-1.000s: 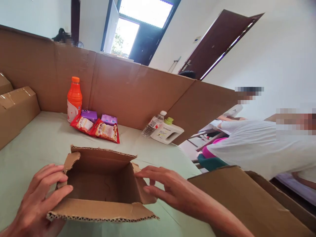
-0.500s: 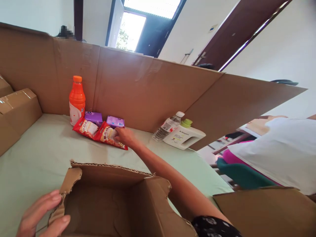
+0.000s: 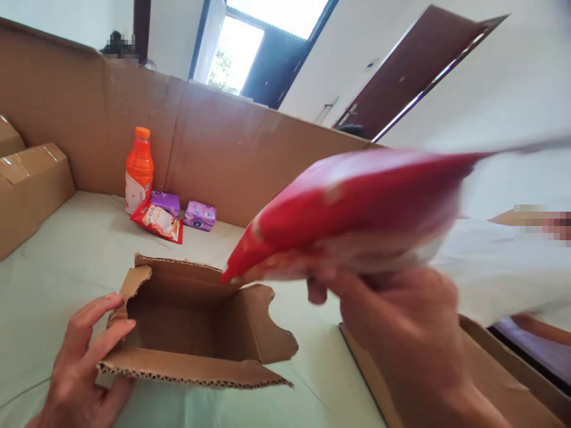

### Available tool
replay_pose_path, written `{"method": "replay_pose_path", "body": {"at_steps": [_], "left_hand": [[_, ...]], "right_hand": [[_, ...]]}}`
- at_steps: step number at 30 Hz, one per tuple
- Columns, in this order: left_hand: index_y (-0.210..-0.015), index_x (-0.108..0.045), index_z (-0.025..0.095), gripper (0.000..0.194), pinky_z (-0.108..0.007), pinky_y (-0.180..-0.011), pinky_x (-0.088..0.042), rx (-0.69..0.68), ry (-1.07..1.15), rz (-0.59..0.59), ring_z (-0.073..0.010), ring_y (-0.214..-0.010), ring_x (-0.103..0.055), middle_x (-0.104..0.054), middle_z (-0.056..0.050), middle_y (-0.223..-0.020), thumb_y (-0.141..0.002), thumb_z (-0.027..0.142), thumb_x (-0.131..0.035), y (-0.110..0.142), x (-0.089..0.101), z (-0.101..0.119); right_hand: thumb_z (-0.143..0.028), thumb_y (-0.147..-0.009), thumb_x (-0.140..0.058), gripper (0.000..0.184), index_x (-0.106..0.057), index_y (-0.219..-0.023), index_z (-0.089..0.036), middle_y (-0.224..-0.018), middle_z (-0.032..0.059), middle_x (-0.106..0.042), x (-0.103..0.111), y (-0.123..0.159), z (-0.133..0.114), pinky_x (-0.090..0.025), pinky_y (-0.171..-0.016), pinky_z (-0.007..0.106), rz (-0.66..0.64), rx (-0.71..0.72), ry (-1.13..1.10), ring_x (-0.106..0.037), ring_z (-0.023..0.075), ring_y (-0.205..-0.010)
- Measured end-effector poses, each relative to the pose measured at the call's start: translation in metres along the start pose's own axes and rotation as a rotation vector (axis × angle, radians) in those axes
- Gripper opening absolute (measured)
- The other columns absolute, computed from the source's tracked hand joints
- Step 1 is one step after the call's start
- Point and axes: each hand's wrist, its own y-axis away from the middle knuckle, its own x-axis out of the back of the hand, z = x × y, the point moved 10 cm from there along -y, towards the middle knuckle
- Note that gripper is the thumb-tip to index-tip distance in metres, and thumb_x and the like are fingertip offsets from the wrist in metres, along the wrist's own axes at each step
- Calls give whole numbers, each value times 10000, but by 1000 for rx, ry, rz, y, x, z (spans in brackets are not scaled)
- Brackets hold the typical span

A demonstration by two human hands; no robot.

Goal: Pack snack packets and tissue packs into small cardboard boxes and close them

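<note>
Raised close to the camera, a red snack bag is gripped from below by my right hand; motion blurs its print. My left hand holds the left wall of an open cardboard box, with fingers on both sides of the torn edge. The inside of the box shows nothing but bare cardboard. Behind it, another red snack bag leans near an orange drink bottle. Two purple tissue packs, a left one and a right one, lie beside them.
A tall cardboard panel closes off the back of the green-covered table. Closed cartons stand at the left. Another cardboard box is at the lower right, with a person in white clothing beyond it.
My right hand has lifted the nearer snack bag off the table and brought it right, close to the camera. The right tissue pack has shifted slightly. The cardboard box now appears farther from me.
</note>
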Motion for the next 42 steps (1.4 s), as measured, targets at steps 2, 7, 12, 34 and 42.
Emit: {"method": "replay_pose_path", "body": {"at_steps": [2,7,12,34,42], "left_hand": [[-1220,-575,259,435,-497,-1020,-528,-17,0,22,-309,-1276,-548,-524,-116,-1396,-828,71,-573,0,2,1],[-1219,-579,226,435,-459,-1043,-514,-60,-9,59,-299,-1296,-535,-509,-129,-1405,-827,38,-562,3,3,4],[-1229,-564,218,389,-420,-1024,-517,-60,-10,41,-278,-1301,-522,-478,-143,-1427,-880,48,-545,6,-2,4],[-1349,-529,280,396,-374,-1100,-448,56,193,-64,-240,-1259,-571,-632,-56,-1273,-954,304,-544,-7,-12,-10],[-1253,-595,312,417,-287,-692,-581,297,-91,-19,-214,-918,-708,-713,-9,-1121,-918,559,-573,-9,-3,-31]], "right_hand": [[-379,-941,-532,249,-557,-705,-305,-619,18,-621,-3,16,-33,-453,-497,351,12,95,8,-577,224,-544],[-118,-823,-526,154,-580,-755,-245,-787,23,-718,-68,19,-76,-431,-575,276,-423,274,247,-631,166,-643],[-68,-783,-592,184,-712,-796,-206,-805,70,-778,-144,19,-76,-377,-551,281,-828,308,502,-701,204,-683],[-285,-934,-624,624,-370,-1502,-228,-1220,119,-705,-73,90,-27,-575,-913,473,-179,150,90,-652,279,-1099],[-285,-930,-626,585,-413,-1474,-261,-1134,99,-709,-67,79,-20,-582,-822,441,-96,179,42,-668,250,-933]]}}
